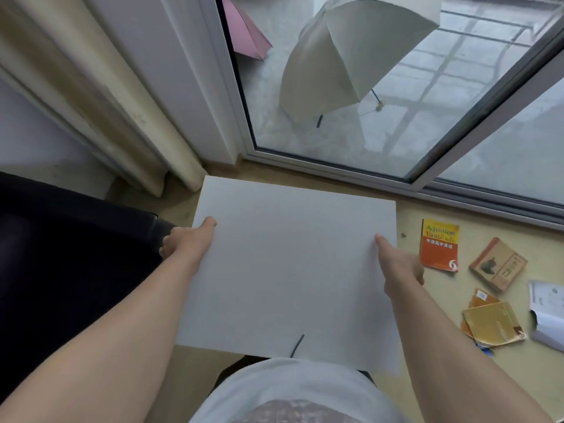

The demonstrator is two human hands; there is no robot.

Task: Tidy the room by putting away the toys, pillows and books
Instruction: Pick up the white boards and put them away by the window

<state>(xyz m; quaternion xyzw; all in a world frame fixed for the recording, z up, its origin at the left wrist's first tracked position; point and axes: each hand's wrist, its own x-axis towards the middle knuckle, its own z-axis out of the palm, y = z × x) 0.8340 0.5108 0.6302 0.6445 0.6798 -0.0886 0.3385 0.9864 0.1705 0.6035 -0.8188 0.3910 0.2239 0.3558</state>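
Left hand [186, 242] and right hand [399, 264] each clamp a side edge of the board [290, 264]. Pinched so thinly, it could slip onto the books [439, 248] at right.

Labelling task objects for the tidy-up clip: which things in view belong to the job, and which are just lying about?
Job: white board, gripped by left hand and right hand; on the floor, orange book, brown book, yellow books, white booklet.

Lying about: white umbrella and pink umbrella beyond the glass, black seat, curtain.
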